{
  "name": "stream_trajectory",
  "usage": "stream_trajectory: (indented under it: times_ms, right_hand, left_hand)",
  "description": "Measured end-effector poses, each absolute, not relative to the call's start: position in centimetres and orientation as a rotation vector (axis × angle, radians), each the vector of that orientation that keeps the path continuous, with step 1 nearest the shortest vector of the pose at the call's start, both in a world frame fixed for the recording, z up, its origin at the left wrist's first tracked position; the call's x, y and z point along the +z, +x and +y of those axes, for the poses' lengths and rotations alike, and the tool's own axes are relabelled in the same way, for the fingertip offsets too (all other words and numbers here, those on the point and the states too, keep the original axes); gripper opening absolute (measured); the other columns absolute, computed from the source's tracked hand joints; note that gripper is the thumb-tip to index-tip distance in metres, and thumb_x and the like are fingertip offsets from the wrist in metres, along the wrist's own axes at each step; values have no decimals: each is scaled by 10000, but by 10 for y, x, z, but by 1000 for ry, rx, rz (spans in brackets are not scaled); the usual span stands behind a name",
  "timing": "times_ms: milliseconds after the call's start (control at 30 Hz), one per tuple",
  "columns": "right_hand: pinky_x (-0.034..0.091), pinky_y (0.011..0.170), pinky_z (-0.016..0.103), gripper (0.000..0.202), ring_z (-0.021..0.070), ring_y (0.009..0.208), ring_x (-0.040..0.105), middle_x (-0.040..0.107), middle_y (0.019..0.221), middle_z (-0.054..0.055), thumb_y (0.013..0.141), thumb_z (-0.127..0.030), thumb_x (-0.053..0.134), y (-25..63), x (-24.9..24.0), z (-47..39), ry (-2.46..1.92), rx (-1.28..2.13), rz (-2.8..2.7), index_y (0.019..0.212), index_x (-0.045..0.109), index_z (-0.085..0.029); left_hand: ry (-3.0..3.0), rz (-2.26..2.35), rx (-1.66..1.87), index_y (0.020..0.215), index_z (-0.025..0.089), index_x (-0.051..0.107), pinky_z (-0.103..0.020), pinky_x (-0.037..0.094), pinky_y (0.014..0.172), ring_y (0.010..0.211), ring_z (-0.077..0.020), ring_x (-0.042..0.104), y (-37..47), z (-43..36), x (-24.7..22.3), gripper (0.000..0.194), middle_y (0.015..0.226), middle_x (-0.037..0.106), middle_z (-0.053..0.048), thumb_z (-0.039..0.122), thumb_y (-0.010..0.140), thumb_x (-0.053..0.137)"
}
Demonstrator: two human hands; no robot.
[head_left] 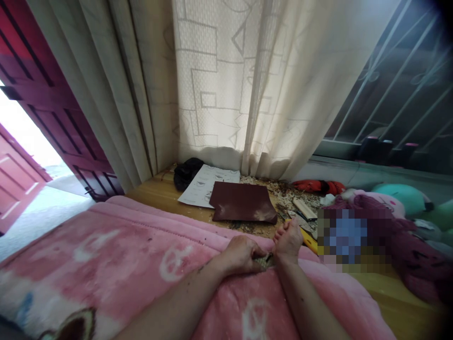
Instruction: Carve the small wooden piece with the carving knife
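A: What is held by the left hand (242,255)?

B: A small, pale, rough-textured piece (262,261) is gripped between the thumb and curled fingers. It is positioned between the two hands, over the pink blanket (141,250); whether the blanket is touched by it cannot be told.

A: State of the right hand (289,240)?

B: The fingers are curled inward and the wrist is set just beside the piece. Whether anything is gripped cannot be told. A small dark part is seen between the hands; it cannot be identified.

A: What is located beyond the hands?

B: A wooden table (155,192). On it, the right part of a printed paper (198,186) is overlapped by a brown sheet (244,202). A black bag (187,172) is placed at the paper's far left edge. Shavings (283,192) are scattered behind the sheet and to its right.

A: And on the right side?

B: A cream block (304,208) is laid among the shavings, with a red item (318,186) near the wall. A yellow object (309,242) is partly hidden by the right hand. Plush toys (403,200) are piled farther right; the area before them is pixelated.
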State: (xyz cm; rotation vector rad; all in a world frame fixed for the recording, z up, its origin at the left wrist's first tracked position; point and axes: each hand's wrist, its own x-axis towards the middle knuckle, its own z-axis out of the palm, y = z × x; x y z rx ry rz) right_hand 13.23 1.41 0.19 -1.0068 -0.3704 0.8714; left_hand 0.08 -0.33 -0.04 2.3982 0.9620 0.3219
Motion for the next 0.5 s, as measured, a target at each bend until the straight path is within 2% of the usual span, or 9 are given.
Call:
stream_trajectory:
  times_ms: [233,500]
  right_hand:
    - [108,281,161,392,49,289,145,226,381,-111,788,-525,439,132,5,15,-969,967,-384,599,298,-212]
    - [93,281,152,420,45,294,121,209,368,-110,780,-535,447,129,11,19,-936,1130,-407,571,288,-207]
  left_hand:
    - [2399,989,320,825,224,680,-201,241,513,597,-98,504,1,-2,-2,206,696,633,38,327,659,616]
    - [2423,987,293,701,193,640,-208,229,503,556,-85,450,1,-2,0,156,610,566,48,341,673,596]
